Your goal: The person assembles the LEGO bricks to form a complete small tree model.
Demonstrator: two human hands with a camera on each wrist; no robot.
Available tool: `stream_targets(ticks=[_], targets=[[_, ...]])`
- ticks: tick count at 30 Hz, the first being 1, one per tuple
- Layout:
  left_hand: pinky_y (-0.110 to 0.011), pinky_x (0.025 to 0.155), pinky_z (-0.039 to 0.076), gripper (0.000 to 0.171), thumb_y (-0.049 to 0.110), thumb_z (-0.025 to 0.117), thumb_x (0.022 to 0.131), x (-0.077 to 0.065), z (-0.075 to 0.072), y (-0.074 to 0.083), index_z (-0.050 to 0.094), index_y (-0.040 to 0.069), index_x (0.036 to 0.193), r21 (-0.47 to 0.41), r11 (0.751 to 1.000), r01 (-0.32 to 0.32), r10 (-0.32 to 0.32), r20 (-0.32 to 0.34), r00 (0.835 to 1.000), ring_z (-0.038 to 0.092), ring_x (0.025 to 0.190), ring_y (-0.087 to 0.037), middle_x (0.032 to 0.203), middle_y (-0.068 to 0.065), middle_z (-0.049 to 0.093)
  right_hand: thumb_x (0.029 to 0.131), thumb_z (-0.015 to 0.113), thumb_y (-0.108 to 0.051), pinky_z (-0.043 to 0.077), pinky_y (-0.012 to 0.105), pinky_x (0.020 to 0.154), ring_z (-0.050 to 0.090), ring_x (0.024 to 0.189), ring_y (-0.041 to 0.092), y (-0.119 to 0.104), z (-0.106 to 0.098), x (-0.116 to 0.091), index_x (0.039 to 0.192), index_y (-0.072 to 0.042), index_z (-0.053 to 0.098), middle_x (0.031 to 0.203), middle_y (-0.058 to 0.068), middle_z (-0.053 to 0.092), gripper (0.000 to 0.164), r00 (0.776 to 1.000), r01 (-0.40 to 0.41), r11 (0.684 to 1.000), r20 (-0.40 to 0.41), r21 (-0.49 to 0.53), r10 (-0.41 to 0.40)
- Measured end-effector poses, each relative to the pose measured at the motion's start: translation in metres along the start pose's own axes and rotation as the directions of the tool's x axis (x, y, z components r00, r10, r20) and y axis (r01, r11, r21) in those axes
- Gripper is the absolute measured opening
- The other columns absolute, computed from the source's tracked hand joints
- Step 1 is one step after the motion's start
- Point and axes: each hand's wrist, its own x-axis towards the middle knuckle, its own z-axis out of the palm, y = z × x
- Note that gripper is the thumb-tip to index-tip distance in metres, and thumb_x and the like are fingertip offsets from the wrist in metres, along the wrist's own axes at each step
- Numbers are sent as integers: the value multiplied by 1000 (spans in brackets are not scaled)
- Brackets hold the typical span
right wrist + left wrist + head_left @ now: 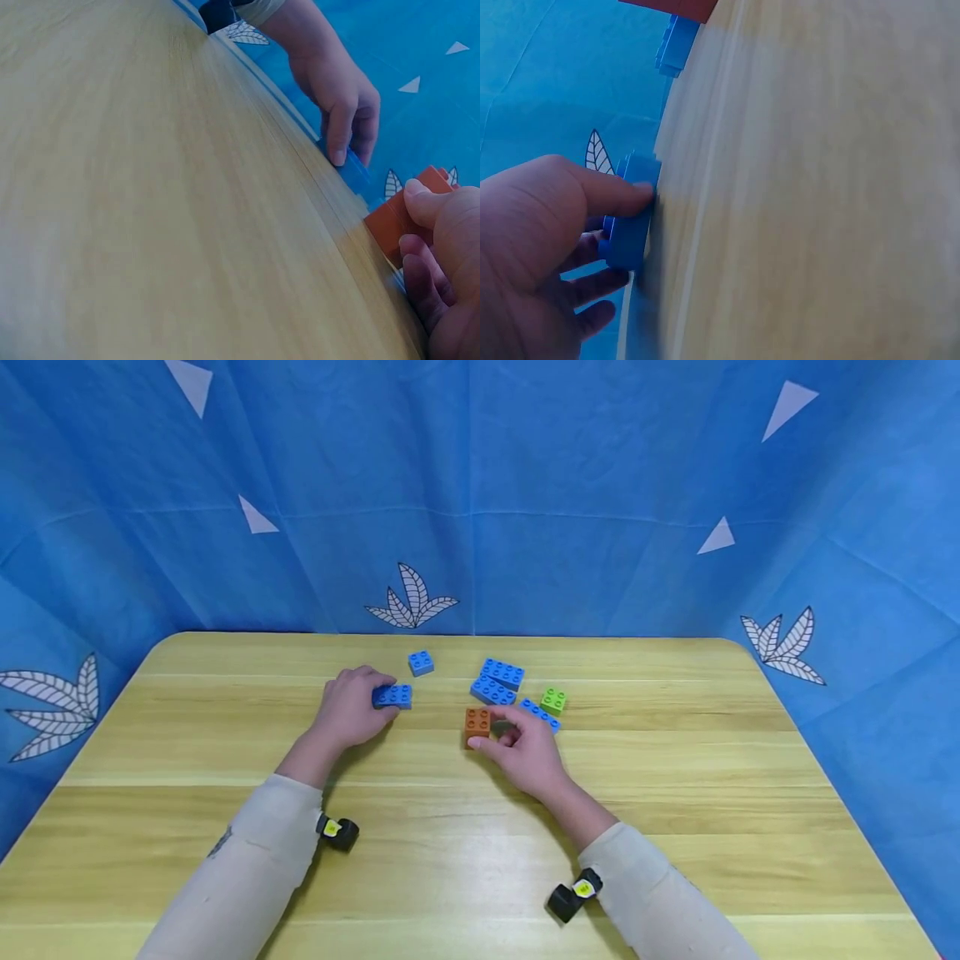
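Note:
My left hand (356,706) pinches a long blue toy brick (393,696) between thumb and fingers at its left end. In the left wrist view the thumb lies along the side of this blue brick (634,217), close over the wooden tabletop. Near the middle, my right hand (525,752) grips a square-topped orange toy brick piece (477,727), taller than the single bricks around it. The right wrist view has the thumb across the upper part of the orange piece (401,217), its lower edge right at the table surface.
A small blue brick (421,662) sits behind the left hand. Beyond the right hand are two long blue bricks close together (492,689), another long blue brick (540,715) partly behind the fingers, and a small green brick (553,700). A blue cloth (480,485) hangs behind the table.

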Motion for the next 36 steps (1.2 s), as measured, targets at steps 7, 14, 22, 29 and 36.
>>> stream_targets(ticks=[7, 14, 22, 29, 36], targets=[[-51, 100, 42, 44, 24, 75, 92, -6, 1, 3, 65, 0, 127, -143, 990, 21, -13, 55, 998, 54, 112, -35, 123, -18, 59, 83, 85, -18, 47, 28, 57, 57, 66, 19, 0, 1, 0, 120, -15, 72, 108, -2, 67, 40, 1000, -9, 1000, -4, -4, 8], [-44, 89, 47, 40, 25, 75, 92, -13, 4, 16, 67, 4, 125, -328, 941, -78, 86, 9, 996, 56, 102, -27, 118, -11, 61, 83, 84, -18, 48, 29, 57, 57, 67, 18, 0, 1, 0, 120, -15, 72, 108, -2, 67, 39, 1000, -3, 1000, -5, -10, 3], [-37, 71, 44, 35, 24, 77, 90, -19, 1, 38, 70, 10, 121, -443, 878, -180, 191, -20, 981, 51, 87, -23, 110, -5, 60, 84, 84, -18, 49, 29, 58, 57, 67, 18, 0, 1, 1, 120, -15, 72, 108, -2, 68, 38, 1000, 6, 1000, -5, -15, -6], [-35, 66, 42, 35, 27, 78, 89, -19, 4, 49, 72, 13, 121, -473, 849, -235, 258, -16, 966, 48, 82, -21, 109, -1, 58, 84, 84, -20, 49, 29, 58, 57, 66, 18, 0, 0, 0, 120, -16, 72, 108, -2, 68, 38, 1000, 10, 1000, -1, -25, -10], [-34, 66, 43, 37, 29, 79, 89, -16, 8, 52, 72, 14, 122, -464, 845, -267, 295, -11, 955, 49, 83, -21, 110, 0, 58, 85, 82, -21, 49, 29, 58, 57, 66, 19, -1, 0, 0, 119, -16, 72, 107, -2, 68, 36, 1000, 21, 999, 7, -24, -20]])
